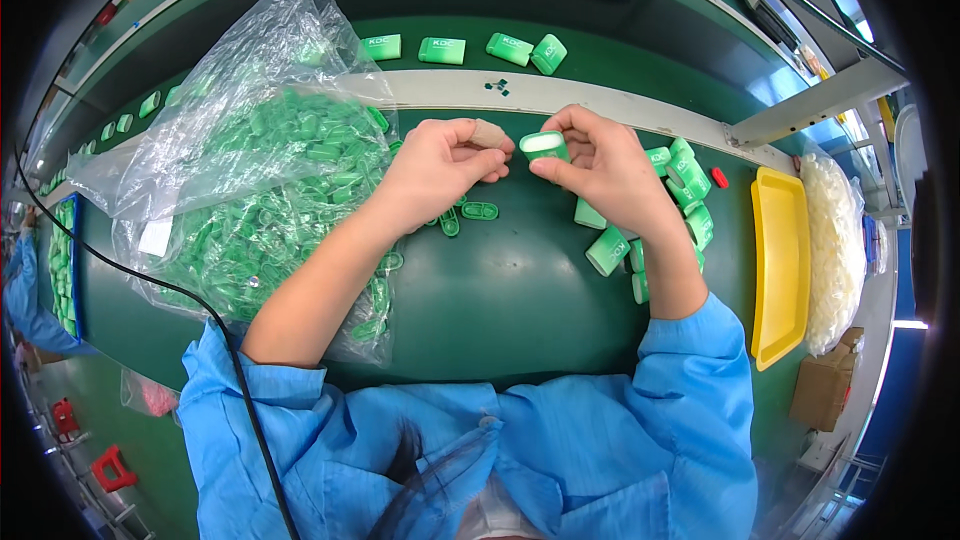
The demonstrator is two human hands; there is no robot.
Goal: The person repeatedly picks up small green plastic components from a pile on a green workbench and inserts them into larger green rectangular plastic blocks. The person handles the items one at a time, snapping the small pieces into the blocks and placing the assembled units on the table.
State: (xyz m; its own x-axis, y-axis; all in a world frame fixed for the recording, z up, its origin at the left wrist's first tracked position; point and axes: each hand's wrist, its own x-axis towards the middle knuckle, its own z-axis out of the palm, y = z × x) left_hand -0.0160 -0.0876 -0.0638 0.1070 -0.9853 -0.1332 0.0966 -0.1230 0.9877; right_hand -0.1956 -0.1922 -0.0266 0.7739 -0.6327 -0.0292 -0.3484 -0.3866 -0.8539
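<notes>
Between thumb and fingers, my right hand (598, 155) holds a small green plastic case (545, 146) upright, its white inner part showing at the top. Close beside it on the left, my left hand (450, 162) is closed in a pinch, with a tan wrap on one finger; what lies between the fingertips is hidden. Several flat green oval frames (480, 211) lie under my left hand. A large clear bag (250, 170) full of such green parts spreads to the left of my left forearm. Several green and white cases (607, 251) lie loosely around my right wrist.
A yellow tray (780, 270) stands at the right, beside a bag of whitish parts (832, 250). A small red piece (719, 177) lies near the cases. Beyond a pale rail (440, 90), green cases (442, 50) sit in a row. A black cable (150, 280) crosses the left side. A co-worker's blue sleeve (35, 300) shows at far left.
</notes>
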